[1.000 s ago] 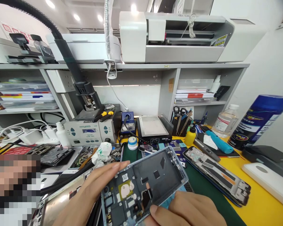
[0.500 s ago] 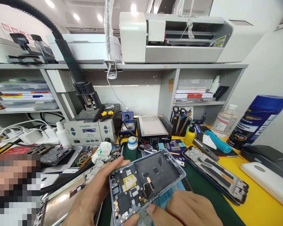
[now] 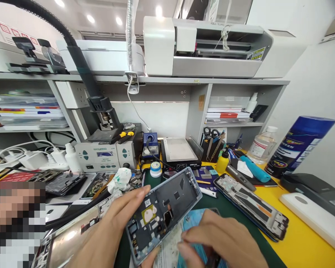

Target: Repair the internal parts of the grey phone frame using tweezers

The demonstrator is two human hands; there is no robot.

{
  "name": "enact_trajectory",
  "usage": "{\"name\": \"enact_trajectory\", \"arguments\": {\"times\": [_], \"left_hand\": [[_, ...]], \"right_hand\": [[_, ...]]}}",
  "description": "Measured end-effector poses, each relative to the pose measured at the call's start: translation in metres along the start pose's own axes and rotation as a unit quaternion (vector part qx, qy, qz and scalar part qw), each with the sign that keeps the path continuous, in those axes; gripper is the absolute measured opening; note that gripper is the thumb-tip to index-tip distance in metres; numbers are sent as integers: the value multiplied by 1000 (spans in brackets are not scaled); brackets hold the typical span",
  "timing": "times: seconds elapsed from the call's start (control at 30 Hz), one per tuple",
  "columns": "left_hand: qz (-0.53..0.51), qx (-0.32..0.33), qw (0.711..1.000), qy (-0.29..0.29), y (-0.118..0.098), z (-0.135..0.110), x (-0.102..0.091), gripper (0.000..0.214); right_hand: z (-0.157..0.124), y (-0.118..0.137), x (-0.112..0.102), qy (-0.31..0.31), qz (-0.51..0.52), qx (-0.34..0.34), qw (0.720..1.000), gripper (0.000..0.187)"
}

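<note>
Your right hand [image 3: 223,242] is leaving the phone frame [image 3: 167,203], lower centre, its grip not discernible; your left hand [image 3: 106,230] is pinching that light, fragile frame by its edges.

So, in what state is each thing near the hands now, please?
phone frame, open, inner parts exposed, tilted, gripped by left hand
right hand, fingers curled, resting on blue sheet
second phone frame, lying flat on green mat, inner parts exposed
clear bottle, upright, cap on
yellow bottle, upright, capped
</note>
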State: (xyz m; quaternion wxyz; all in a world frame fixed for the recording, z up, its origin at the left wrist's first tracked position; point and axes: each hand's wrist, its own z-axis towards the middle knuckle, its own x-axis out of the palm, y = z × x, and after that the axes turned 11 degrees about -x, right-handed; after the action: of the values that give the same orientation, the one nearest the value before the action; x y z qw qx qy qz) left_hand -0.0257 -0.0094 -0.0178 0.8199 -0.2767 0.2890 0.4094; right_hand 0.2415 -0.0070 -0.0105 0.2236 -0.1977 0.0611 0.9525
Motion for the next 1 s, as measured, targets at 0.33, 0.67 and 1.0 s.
{"name": "enact_trajectory", "arguments": {"times": [0.33, 0.67, 1.0], "left_hand": [[49, 104, 992, 57, 16, -25, -4, 88], [42, 102, 993, 32, 11, -18, -2, 70], [35, 50, 996, 68, 5, -2, -9, 69]], "right_hand": [[25, -2, -17, 7, 70, 166, 984, 28], [27, -3, -17, 6, 89, 180, 980, 29], [24, -9, -17, -120, 232, 244, 934, 50]]}}
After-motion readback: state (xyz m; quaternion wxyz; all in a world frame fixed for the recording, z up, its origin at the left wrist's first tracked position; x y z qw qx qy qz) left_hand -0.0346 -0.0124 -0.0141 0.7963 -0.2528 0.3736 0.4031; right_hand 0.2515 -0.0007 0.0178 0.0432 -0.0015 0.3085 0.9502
